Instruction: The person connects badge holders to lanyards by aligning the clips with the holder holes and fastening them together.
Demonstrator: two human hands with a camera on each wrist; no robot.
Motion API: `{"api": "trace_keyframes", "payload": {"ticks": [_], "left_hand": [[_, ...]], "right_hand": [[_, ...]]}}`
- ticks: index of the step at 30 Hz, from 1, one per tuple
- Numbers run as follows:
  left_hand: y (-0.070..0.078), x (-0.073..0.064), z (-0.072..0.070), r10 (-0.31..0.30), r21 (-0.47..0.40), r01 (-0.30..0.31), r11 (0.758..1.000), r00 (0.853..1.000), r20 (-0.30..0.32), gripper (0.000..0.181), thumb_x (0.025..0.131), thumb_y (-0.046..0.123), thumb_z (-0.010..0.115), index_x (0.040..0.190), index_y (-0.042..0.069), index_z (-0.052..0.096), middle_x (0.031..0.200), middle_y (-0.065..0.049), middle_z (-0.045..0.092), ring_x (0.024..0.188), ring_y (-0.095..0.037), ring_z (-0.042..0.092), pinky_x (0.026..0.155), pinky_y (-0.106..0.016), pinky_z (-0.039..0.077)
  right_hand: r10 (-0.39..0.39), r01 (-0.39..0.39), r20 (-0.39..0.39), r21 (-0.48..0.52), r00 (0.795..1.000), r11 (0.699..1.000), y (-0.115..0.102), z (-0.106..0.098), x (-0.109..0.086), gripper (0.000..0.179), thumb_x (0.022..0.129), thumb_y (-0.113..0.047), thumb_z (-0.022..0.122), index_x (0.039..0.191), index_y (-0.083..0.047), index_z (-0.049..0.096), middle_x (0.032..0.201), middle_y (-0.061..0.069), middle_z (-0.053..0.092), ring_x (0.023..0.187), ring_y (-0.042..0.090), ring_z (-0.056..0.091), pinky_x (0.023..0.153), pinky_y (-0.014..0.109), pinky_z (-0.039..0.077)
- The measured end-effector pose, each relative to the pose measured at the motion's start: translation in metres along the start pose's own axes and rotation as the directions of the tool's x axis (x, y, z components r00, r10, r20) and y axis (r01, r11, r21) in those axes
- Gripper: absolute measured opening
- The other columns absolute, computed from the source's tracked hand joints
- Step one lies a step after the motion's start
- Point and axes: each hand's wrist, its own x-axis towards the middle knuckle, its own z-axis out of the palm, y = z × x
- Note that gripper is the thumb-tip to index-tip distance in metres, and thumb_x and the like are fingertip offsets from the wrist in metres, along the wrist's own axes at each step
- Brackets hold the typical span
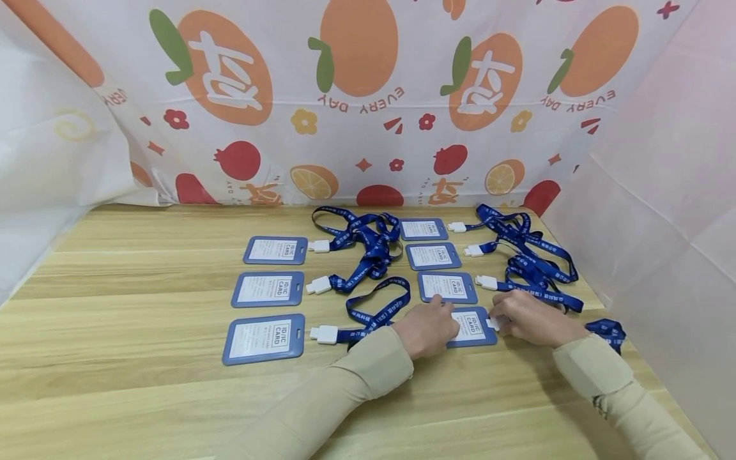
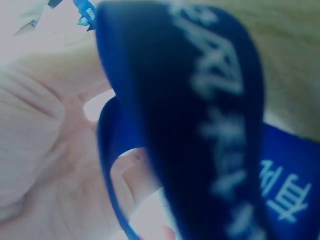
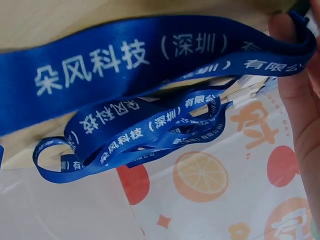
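One white lanyard clip [image 1: 492, 324] is sitting between the pinching fingers of the right hand [image 1: 530, 319], at the right edge of a blue-framed ID/IC card holder [image 1: 473, 327] — whose left edge the left hand [image 1: 428, 328] is gripping, fingers curled. It is lying on the wooden counter [image 1: 138, 390]; six more holders [image 1: 263, 339] and blue lanyards [image 1: 376, 246] are lying nearby.

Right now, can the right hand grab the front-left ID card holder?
Probably not easily: the left hand and its sleeve lie between the right hand and that blue ID card holder.
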Motion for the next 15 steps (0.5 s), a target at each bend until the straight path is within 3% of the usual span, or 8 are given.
{"api": "trace_keyframes", "payload": {"ticks": [15], "left_hand": [[0.0004,0.0024,0.0003,-0.007,-0.005,0.007,1.0,1.0,0.016,0.021,0.101,0.023,0.064,0.119,0.019,0.075,0.122,-0.002,0.062,0.107,-0.019,0.052,0.084,-0.025,0.052]], "right_hand": [[0.016,-0.016,-0.003,0.003,1.0,1.0,-0.0013,0.0004,0.0019,0.024,0.075,0.011,0.079,0.096,0.001,0.08,0.088,0.001,0.068,0.076,0.01,0.06,0.071,0.031,0.059]]}}
